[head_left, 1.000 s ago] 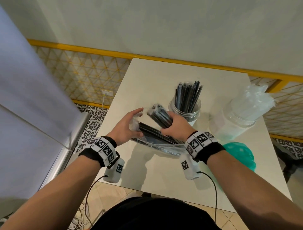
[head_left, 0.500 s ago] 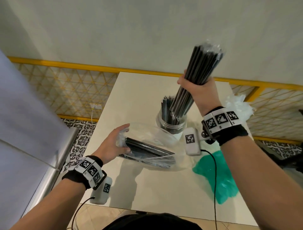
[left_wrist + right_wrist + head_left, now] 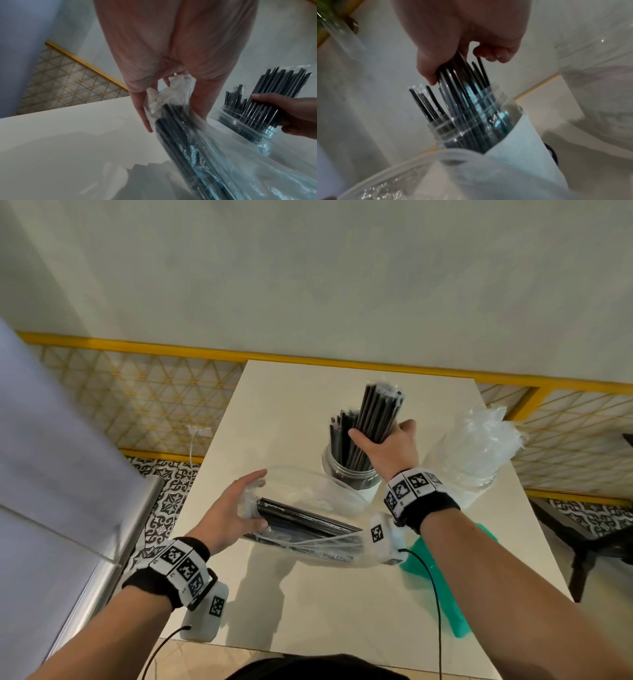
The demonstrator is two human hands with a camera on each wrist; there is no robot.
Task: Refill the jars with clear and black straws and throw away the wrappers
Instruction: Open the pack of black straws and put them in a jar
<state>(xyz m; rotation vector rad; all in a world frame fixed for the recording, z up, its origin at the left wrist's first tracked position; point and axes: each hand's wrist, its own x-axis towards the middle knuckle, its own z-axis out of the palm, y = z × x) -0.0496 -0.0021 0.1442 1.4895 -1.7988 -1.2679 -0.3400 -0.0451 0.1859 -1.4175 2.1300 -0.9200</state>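
My right hand (image 3: 383, 445) grips a bundle of black straws (image 3: 375, 414), whose lower ends stand inside the clear jar (image 3: 349, 477) among other black straws. The right wrist view shows the same bundle (image 3: 462, 83) going down into the jar (image 3: 471, 125). My left hand (image 3: 239, 508) holds the open end of a clear plastic wrapper (image 3: 308, 508) that lies on the table with more black straws (image 3: 301, 522) inside. In the left wrist view the fingers (image 3: 142, 112) and thumb sit on either side of the wrapper's mouth (image 3: 169, 100). A second jar of clear straws (image 3: 479, 446) stands to the right.
The white table (image 3: 308, 611) stands against a pale wall with a yellow rail. A green plastic bag (image 3: 442, 587) lies on the table under my right forearm. A metal-edged counter (image 3: 102, 542) runs along the left. A dark chair (image 3: 589, 539) is at the right.
My right hand pulled a bundle of black straws out of the wrapper, lifted it high, then lowered it into the jar. The left hand stayed on the wrapper's end.
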